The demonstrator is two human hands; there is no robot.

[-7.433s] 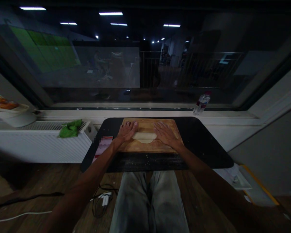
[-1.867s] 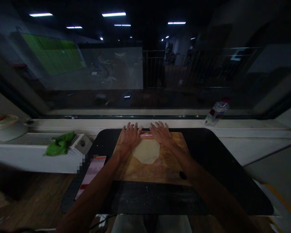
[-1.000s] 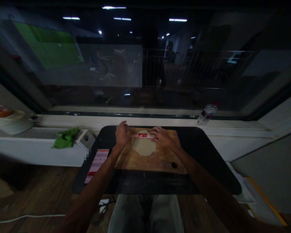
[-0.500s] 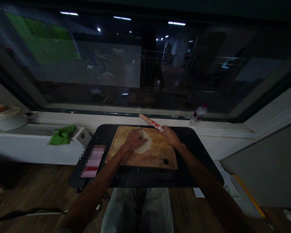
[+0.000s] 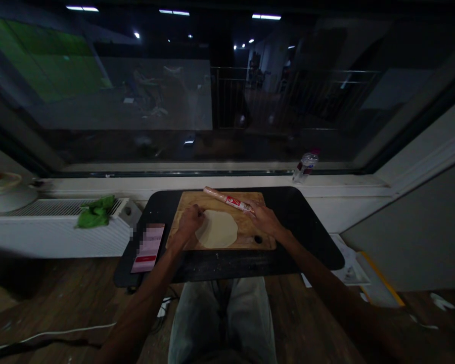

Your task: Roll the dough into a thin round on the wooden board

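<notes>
A flat round of pale dough (image 5: 217, 229) lies on a wooden cutting board (image 5: 191, 201) on a black table (image 5: 303, 222). My left hand (image 5: 189, 222) rests at the dough's left edge, fingers curled onto it. My right hand (image 5: 262, 217) is closed round one end of a thin rolling pin (image 5: 223, 198) with a red and white label. The pin points away to the upper left, above the board's far side and off the dough.
A pink and red card (image 5: 148, 242) lies at the table's left side. A water bottle (image 5: 305, 165) lies on the window sill at the right. A green cloth (image 5: 94, 212) sits on the white radiator, a bowl (image 5: 3, 185) at far left. Cables run along the floor.
Both palms rolled the pin over the dough earlier. Now my right hand has lifted the pin off to the far side, and my left hand has turned and laid the dough flat.
</notes>
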